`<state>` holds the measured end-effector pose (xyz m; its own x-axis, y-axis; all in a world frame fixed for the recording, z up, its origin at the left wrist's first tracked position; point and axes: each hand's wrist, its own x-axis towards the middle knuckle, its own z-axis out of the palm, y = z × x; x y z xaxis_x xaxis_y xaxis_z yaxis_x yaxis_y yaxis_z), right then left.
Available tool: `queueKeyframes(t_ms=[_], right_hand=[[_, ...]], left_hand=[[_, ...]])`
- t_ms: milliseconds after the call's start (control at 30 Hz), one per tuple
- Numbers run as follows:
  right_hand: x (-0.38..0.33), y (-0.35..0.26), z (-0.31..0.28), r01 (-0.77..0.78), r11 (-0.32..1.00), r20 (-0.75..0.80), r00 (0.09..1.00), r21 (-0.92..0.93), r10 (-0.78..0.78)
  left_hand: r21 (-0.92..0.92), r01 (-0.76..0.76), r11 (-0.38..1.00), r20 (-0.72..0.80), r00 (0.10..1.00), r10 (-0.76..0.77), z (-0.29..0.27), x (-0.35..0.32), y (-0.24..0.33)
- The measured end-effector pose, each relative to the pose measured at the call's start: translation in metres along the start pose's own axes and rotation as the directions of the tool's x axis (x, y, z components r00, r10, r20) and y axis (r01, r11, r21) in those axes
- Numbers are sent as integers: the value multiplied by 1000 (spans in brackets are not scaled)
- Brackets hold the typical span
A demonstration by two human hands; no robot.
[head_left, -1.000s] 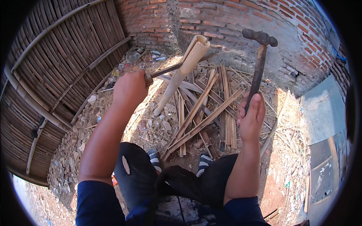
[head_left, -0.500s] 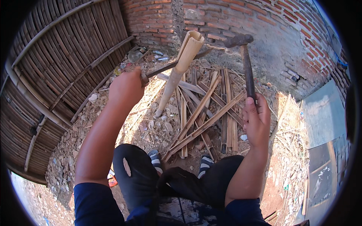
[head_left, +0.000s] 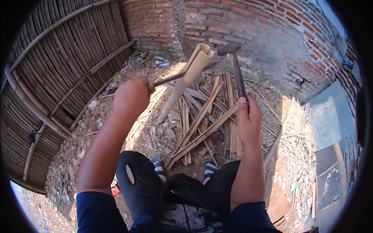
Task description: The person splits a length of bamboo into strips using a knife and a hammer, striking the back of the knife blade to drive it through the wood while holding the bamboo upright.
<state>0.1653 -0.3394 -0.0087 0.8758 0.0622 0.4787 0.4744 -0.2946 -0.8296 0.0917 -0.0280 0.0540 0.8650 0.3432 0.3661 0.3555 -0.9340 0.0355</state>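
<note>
My left hand (head_left: 131, 99) is closed round the handle of a machete (head_left: 169, 79). Its dark blade runs through the split in an upright, tilted bamboo pole (head_left: 195, 66), and the tip sticks out past the far side. The pole's lower end rests on the rubble, and its top is cracked apart lengthwise. In my right hand (head_left: 249, 120) is a hammer (head_left: 237, 73), gripped low on the dark handle with the head up. That rusty head hangs close to the right of the pole's top, above the blade's tip; whether it touches the pole I cannot tell.
Split bamboo strips (head_left: 202, 134) lie in a crossed heap before my feet. A bamboo-slat wall (head_left: 70, 54) stands at left, a brick wall (head_left: 256, 35) behind. Grey sheets (head_left: 330, 116) lean at right. Stones, straw and litter cover the ground.
My right hand has brought the hammer left and slightly down, nearer the bamboo pole's top. The machete stays in the split; its handle and the pole's top sit a little lower in view.
</note>
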Motion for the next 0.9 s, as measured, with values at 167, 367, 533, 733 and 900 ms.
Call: queueKeyframes(t_ms=[167,367,533,733,900], right_hand=[[0,5,-3,29,979,-111,994,200,-7],[1,16,14,-17,998,115,993,-53,23],[-4,-6,-6,-25,964,-62,997,263,43],[4,28,15,120,980,101,989,-158,-105],[0,14,4,-120,986,40,992,112,116]], left_hand=[[28,-20,999,-21,1000,20,-1,-5,-3],[18,-11,1000,40,999,11,-3,4,2],[36,-1,999,50,999,-1,-3,2,-1],[48,26,999,74,997,-29,-9,2,7],[108,-9,994,81,997,0,-10,4,1]])
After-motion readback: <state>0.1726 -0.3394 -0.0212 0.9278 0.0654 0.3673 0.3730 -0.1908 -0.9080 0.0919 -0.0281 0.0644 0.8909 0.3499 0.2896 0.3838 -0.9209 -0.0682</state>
